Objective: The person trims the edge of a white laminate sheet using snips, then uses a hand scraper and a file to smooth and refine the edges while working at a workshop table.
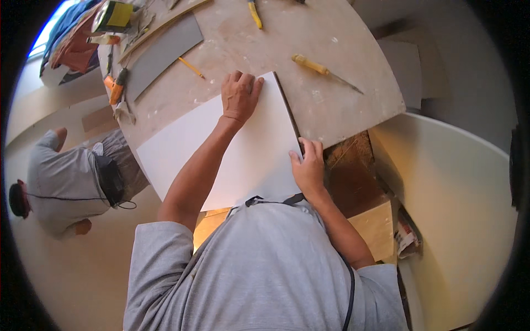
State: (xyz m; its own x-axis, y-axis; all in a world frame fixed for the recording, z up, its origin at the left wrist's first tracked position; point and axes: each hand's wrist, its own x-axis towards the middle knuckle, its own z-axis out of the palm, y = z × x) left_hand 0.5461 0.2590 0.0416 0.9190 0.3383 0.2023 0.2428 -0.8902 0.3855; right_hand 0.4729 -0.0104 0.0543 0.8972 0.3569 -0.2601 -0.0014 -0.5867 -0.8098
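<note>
A white rectangular panel [232, 149] lies across the near part of the worktable [353, 49], its near end close to my waist. My left hand [241, 96] rests at the panel's far end, fingers bent over the edge. A dark strip [287, 105] runs along the panel's right side. Lower on that side, my right hand [309, 168] grips the edge, its thumb on the white face and its fingers at the dark edge. Beyond the panel lie a yellow pencil [191, 68] and a yellow-handled tool [311, 64] with a thin tapering metal shaft.
A grey board [168, 58] and an orange-and-black tool [116, 86] lie at the table's left. A yellow-handled tool [254, 14] lies at the far edge, a can [112, 16] at far left. A co-worker [72, 176] bends over at left. A large pale curved panel [452, 193] stands at right.
</note>
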